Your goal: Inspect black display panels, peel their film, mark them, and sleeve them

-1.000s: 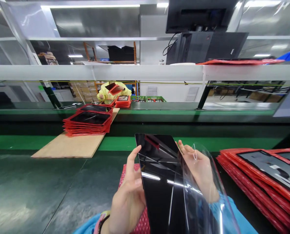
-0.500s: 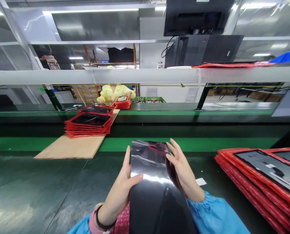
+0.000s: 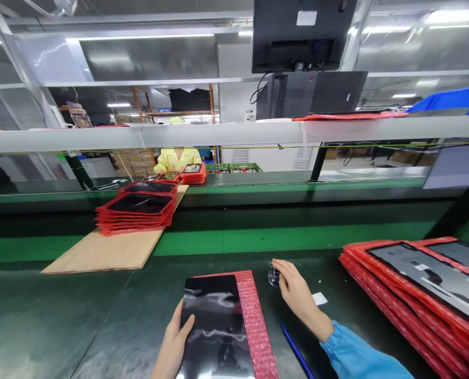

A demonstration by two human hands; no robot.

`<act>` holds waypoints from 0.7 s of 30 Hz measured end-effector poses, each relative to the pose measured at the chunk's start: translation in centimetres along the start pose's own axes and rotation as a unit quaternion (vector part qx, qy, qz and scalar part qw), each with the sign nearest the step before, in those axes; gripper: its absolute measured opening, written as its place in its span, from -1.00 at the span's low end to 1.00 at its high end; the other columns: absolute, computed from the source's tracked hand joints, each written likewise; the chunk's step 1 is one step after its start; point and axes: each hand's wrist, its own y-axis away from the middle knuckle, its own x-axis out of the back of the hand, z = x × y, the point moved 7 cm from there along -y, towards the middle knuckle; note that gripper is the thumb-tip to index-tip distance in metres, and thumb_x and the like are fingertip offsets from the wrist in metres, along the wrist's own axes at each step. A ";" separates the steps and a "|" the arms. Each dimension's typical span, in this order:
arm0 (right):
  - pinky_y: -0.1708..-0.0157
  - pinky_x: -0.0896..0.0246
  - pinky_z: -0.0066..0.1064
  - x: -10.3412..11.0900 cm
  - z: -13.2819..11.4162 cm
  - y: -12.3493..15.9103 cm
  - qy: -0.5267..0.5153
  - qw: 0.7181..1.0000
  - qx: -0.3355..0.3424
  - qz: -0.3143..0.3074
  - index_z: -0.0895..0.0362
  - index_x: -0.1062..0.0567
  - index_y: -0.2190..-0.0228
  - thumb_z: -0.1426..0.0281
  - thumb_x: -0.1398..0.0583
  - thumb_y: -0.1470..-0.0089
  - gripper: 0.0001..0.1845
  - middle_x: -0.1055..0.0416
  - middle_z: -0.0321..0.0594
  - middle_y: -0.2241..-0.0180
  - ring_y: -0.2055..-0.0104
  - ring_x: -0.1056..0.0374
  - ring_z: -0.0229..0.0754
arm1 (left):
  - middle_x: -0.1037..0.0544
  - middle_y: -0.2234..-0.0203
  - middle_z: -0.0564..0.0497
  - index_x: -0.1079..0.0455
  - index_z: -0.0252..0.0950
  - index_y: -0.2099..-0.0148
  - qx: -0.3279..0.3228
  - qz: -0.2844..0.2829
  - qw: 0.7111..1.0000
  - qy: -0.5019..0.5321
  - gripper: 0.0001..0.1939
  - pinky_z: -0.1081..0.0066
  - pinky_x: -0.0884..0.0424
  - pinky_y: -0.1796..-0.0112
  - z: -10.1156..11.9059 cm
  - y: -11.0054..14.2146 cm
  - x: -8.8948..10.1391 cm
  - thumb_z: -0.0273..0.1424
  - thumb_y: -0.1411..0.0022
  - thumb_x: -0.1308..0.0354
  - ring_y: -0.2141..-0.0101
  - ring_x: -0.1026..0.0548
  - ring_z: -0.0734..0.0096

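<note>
A glossy black panel point(image 3: 216, 326) lies flat on a red bubble-wrap sheet point(image 3: 255, 321) on the dark green bench in front of me. My left hand point(image 3: 174, 345) rests on the panel's left edge, fingers curled over the rim. My right hand point(image 3: 293, 292), in a blue sleeve, has reached to the right of the panel and pinches a small crumpled clear piece point(image 3: 274, 277) on the bench surface. A small white label point(image 3: 320, 298) lies just right of that hand.
A stack of red-wrapped black panels point(image 3: 423, 284) sits at the right. Another red stack point(image 3: 137, 210) rests on a wooden board point(image 3: 103, 250) across the green conveyor. A blue pen-like stick point(image 3: 295, 350) lies near my right forearm. A person in yellow point(image 3: 177, 158) works beyond.
The panel, held upright in both hands before, now lies flat on the red bubble wrap. My right hand has left it and moved right onto the small clear piece.
</note>
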 end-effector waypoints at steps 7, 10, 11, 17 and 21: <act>-0.03 -0.21 0.04 0.6 0.9 0.7 0.141 0.989 0.044 -0.025 0.12 -0.48 0.05 0.67 0.01 0.12 -0.39 -0.44 -0.11 -0.02 -0.10 -0.27 0.06 | -0.52 0.08 -0.23 -0.45 -0.34 0.12 0.014 -0.055 0.998 -0.027 -0.42 0.12 -0.09 -0.13 0.6 -0.6 0.0 -0.33 0.28 -0.40 -0.11 -0.28 -0.15; -0.02 -0.21 0.03 0.4 1.1 0.9 0.170 0.983 0.055 -0.038 0.09 -0.47 0.03 0.70 0.02 0.13 -0.36 -0.40 -0.16 -0.07 -0.16 -0.20 0.06 | -0.58 0.17 -0.15 -0.50 -0.30 0.19 0.032 -0.094 0.995 -0.017 -0.52 0.18 -0.12 -0.11 1.8 0.0 -0.7 -0.40 0.28 -0.38 -0.06 -0.35 -0.09; -0.03 -0.20 0.02 0.3 1.1 1.0 0.175 0.982 0.057 -0.041 0.08 -0.46 0.02 0.71 0.03 0.12 -0.35 -0.39 -0.17 -0.07 -0.18 -0.18 0.06 | -0.58 0.16 -0.12 -0.51 -0.29 0.19 0.038 -0.107 0.993 -0.013 -0.56 0.23 -0.14 -0.10 2.2 0.2 -0.9 -0.41 0.25 -0.36 -0.05 -0.36 -0.03; -0.13 -0.08 0.05 -0.1 1.0 2.2 0.163 0.984 0.070 -0.020 0.06 -0.23 -0.16 0.72 0.04 0.09 -0.24 -0.10 -0.11 -0.25 -0.29 0.03 0.04 | -0.62 0.31 -0.11 -0.49 -0.32 0.14 0.119 -0.112 0.987 -0.002 -0.63 0.33 -0.32 0.19 2.7 0.5 -0.7 -0.39 0.07 -0.26 0.24 -0.53 0.20; -0.22 0.08 0.07 0.0 0.3 3.0 0.116 0.989 0.087 0.001 -0.04 -0.03 -0.23 0.68 0.05 -0.01 -0.22 0.09 -0.17 -0.31 -0.34 0.20 -0.02 | -0.62 0.38 -0.12 -0.46 -0.38 0.13 0.143 -0.103 0.984 0.014 -0.60 0.40 -0.30 0.31 3.2 0.1 -0.4 -0.43 0.11 -0.28 0.34 -0.53 0.29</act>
